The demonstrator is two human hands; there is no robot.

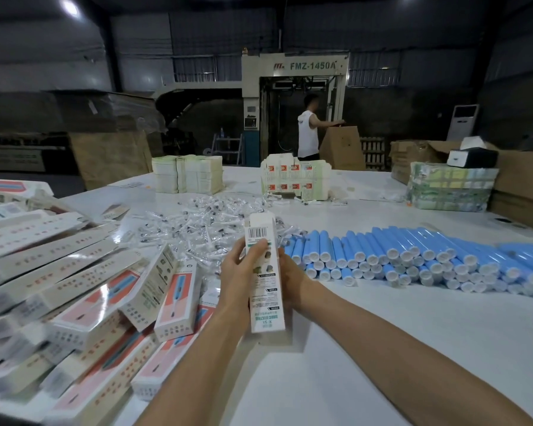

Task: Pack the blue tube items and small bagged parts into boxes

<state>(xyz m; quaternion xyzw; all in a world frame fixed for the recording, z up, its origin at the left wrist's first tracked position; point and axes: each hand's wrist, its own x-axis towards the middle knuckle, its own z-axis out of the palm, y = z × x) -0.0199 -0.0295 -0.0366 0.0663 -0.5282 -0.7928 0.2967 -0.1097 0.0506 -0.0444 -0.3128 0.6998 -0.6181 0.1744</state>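
Both hands grip one box: the left hand (pixel 240 272) wraps its fingers over the printed face from the left edge, and the right hand (pixel 291 279) clasps the right side, its fingers mostly hidden behind the carton. The box (pixel 265 302) is long, narrow and white, with teal lettering at the near end, small pictures midway and a barcode towards the far end, where a flap stands open. It is held above the white table (pixel 351 348), its long axis running away from the person and tilted upward, open end farthest.

To the left lies a heap of filled boxes (pixel 74 287) with pink and blue artwork. On the right, blue tubes (pixel 413 259) with white caps lie stacked in rows. Beyond the hands, small bagged parts (pixel 197 222) are scattered in a loose pile. Farther back stand stacks of flat cartons (pixel 186 173).
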